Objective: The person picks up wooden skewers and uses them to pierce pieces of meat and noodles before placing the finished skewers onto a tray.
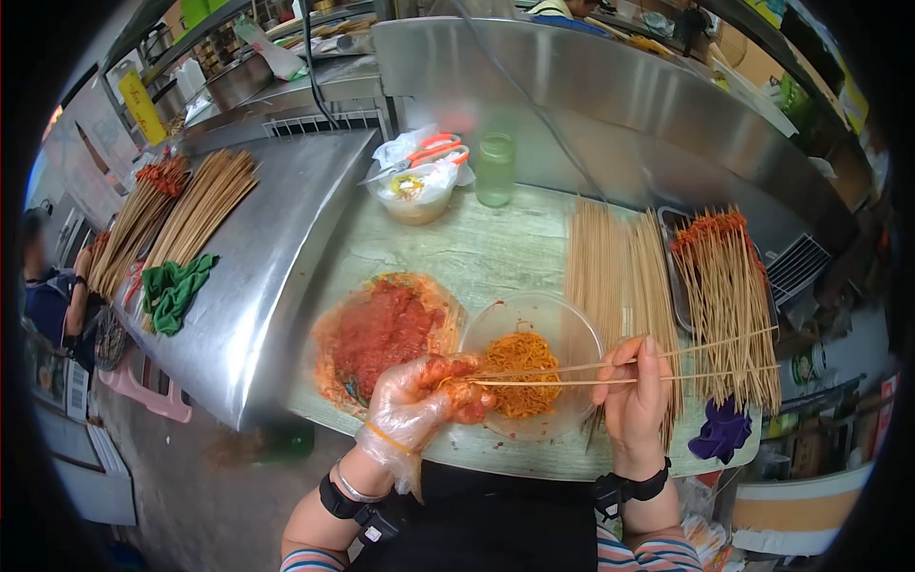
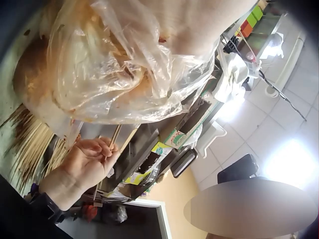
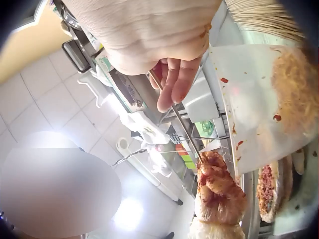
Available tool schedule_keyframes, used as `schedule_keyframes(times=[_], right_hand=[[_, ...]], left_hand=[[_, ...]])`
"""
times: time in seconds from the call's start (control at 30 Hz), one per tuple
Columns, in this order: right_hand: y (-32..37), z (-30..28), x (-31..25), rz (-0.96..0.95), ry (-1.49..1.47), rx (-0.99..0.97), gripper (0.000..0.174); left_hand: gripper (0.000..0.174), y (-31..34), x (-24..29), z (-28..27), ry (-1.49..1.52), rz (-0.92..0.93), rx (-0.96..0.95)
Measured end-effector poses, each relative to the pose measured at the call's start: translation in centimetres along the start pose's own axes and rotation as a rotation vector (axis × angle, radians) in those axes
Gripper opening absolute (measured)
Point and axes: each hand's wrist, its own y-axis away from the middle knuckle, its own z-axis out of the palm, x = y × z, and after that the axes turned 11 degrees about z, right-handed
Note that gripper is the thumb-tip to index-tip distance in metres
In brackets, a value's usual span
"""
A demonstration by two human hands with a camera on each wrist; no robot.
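My left hand (image 1: 412,405) wears a clear plastic glove, smeared red at the fingers and banded at the wrist. Its curled fingers hold the tip end of two thin bamboo skewers (image 1: 562,383), above the left side of a clear bowl (image 1: 583,319); what food is on the tips is hidden by those fingers. Bare, my right hand (image 1: 637,410) pinches the same skewers farther along, and their far ends stick out to the right. Orange-brown shreds (image 1: 522,362) lie in the bowl. Left of it, a container of thick red paste (image 1: 381,329) sits behind the gloved hand.
Bare skewers (image 1: 596,253) lie bundled behind the bowl. At right, a tray (image 1: 675,276) bears red-tipped skewers (image 1: 729,305), with a purple cloth (image 1: 721,431) in front. A green jar (image 1: 495,170) and a tub with orange-handled scissors (image 1: 440,150) stand at the back. More skewers (image 1: 205,205) lie left.
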Motion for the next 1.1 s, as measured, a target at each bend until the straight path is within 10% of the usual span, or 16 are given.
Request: schedule_keyframes(times=[1.1], right_hand=[[-1.0,1.5,-3.1,0.013,0.219,-0.069,0.034]], left_hand=[[0.033,-0.1,-0.9,-0.4,0.111,-0.091,0.035]])
